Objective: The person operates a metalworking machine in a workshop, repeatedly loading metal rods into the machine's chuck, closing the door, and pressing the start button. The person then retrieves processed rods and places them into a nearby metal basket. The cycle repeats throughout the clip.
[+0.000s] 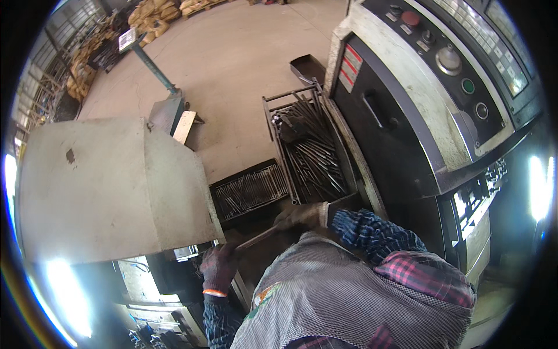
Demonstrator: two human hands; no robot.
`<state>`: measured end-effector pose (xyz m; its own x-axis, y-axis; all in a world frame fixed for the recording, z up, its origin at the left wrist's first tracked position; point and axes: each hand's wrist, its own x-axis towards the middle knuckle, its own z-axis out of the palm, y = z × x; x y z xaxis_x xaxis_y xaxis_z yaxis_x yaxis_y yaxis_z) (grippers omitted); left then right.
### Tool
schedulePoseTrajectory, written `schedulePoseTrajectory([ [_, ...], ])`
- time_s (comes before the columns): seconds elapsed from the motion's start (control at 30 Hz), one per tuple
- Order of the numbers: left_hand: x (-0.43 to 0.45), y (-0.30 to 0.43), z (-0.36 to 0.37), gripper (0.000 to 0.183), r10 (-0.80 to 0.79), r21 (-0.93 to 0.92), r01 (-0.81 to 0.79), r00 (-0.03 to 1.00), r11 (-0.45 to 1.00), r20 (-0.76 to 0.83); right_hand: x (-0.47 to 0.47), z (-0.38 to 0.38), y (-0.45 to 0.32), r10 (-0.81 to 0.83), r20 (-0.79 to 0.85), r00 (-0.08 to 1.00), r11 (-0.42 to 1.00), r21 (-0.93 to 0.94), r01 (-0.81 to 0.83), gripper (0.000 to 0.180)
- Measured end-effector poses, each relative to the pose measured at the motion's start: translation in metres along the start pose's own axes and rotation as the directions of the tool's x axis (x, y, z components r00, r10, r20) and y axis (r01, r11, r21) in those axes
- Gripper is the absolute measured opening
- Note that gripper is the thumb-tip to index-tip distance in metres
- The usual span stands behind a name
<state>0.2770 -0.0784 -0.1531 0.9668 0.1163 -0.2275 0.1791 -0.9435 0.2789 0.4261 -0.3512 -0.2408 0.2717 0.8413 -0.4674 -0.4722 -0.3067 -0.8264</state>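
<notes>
A metal rod [258, 237] spans the space between my two gloved hands, low in front of my apron. My left hand [219, 267], in a dark glove with an orange cuff edge, grips one end of it. The other end is in my right hand [301, 217], whose glove has a pale cuff. Just beyond the rod, a dark tray [250, 169] holds several rods lying side by side. A metal-framed cart [291, 168] to its right carries a loose heap of rods [314, 155], with a dark cloth-like item [293, 128] on top.
A machine's control panel [440, 56] and handled door [378, 111] stand at right. A pale sheet-metal cover [109, 187] juts in at left. Farther off are a platform scale [163, 111], a small dark bin [308, 67] and stacked yellow sacks [152, 15].
</notes>
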Motion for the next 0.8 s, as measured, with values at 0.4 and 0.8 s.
schedulePoseTrajectory([
  [0.4, 0.135, 0.086, 0.122, 0.034, 0.203, 0.250, -0.261, 0.951, 0.932, 0.234, -0.149, -0.088, 0.142, 0.314, -0.674, 0.669, 0.761, 0.600, 0.246, 0.038],
  [0.8, 0.153, 0.104, 0.190, 0.034, 0.337, 0.183, -0.501, 0.768, 0.846, 0.545, -0.137, -0.070, 0.170, 0.338, -0.620, 0.708, 0.565, 0.735, 0.374, 0.029],
])
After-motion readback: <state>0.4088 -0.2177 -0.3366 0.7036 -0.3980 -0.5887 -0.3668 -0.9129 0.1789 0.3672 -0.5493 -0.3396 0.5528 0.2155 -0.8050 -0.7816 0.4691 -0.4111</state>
